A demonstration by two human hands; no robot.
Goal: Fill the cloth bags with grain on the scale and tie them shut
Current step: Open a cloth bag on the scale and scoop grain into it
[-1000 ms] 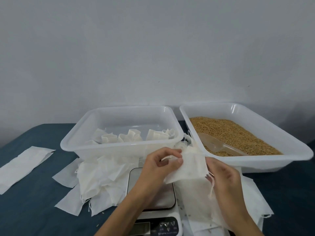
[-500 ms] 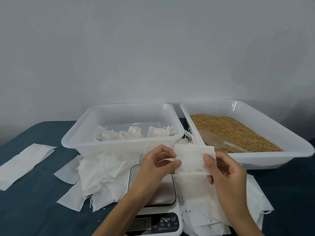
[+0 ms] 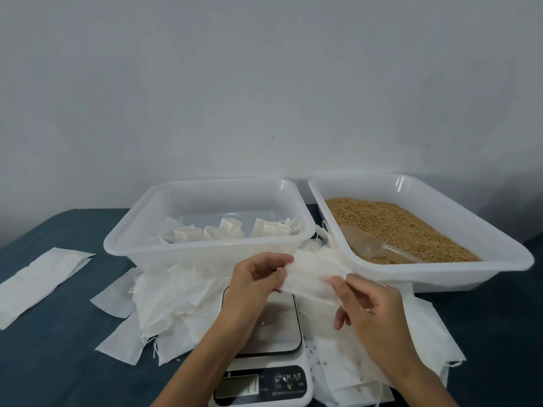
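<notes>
Dark blue cloth covers the table, with a pale grey wall behind. Above the scale, the left hand and right hand each pinch an end of one flat white cloth bag. Loose empty bags lie heaped around the scale. One clear tub holds tied bags; the other tub holds grain and a scoop

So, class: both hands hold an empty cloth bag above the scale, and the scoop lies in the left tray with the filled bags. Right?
Not quite. The head view shows the scoop lying in the right tray, on the grain. The rest stands.
</notes>
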